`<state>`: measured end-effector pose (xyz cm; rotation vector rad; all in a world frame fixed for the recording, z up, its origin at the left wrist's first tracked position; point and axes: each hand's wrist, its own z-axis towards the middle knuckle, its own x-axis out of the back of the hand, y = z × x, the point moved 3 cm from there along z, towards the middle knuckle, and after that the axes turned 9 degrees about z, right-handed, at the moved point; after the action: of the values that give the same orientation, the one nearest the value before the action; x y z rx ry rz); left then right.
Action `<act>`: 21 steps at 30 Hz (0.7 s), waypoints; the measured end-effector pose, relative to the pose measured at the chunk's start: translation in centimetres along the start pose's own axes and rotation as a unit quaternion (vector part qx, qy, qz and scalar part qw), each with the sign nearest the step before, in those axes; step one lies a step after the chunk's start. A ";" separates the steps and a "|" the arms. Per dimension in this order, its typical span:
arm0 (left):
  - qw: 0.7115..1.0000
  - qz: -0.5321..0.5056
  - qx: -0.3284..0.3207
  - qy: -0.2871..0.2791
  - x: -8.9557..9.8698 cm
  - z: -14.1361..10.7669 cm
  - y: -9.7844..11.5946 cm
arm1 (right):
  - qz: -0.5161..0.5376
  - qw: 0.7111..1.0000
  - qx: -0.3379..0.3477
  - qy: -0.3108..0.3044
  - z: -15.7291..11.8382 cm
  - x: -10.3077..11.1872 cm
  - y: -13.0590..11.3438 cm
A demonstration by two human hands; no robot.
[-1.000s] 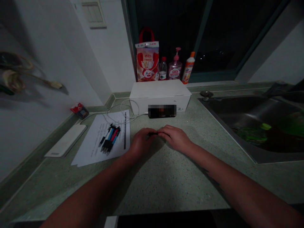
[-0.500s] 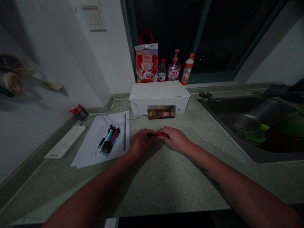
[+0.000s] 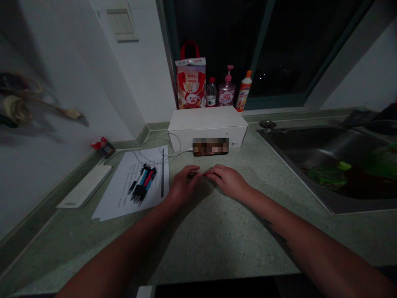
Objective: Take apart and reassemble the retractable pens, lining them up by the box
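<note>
Over the counter in front of the phone, my two hands face each other with closed fingertips. My left hand pinches a small dark pen piece between thumb and fingers. A short way to its right, my right hand grips a red pen part, mostly hidden by the fingers. Whether anything thin still joins the two pieces is too dim to tell. Several pens, black, blue and red, lie bunched on printed paper to the left.
A phone with a cable leans against a white box. Behind the box stand a red-and-white bag and several bottles. A white flat device lies at left. On the right is a metal sink holding green items.
My left hand has shifted slightly left and turned a little with the dark piece, widening the space between it and the red part. My right hand stays almost in place.
</note>
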<state>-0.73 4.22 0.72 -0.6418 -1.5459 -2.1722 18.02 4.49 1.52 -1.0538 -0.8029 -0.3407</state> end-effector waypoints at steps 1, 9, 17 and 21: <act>1.000 0.004 0.012 -0.002 0.1 0.1 0.0 | -0.007 1.000 -0.001 -0.001 0.0 0.0 0.0; 0.999 -0.020 0.038 -0.001 0.4 0.4 0.0 | -0.030 1.000 -0.007 0.003 0.0 0.6 -0.2; 0.998 -0.030 0.057 0.001 0.3 0.5 -0.2 | -0.051 0.999 0.000 0.006 0.0 0.5 0.1; 0.998 -0.036 0.047 0.010 0.3 0.5 -0.1 | -0.051 0.999 -0.002 0.003 0.0 0.7 0.0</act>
<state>-0.98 4.65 1.00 -0.5413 -1.6724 -2.1359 18.46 4.60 2.01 -1.0176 -0.8516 -0.4325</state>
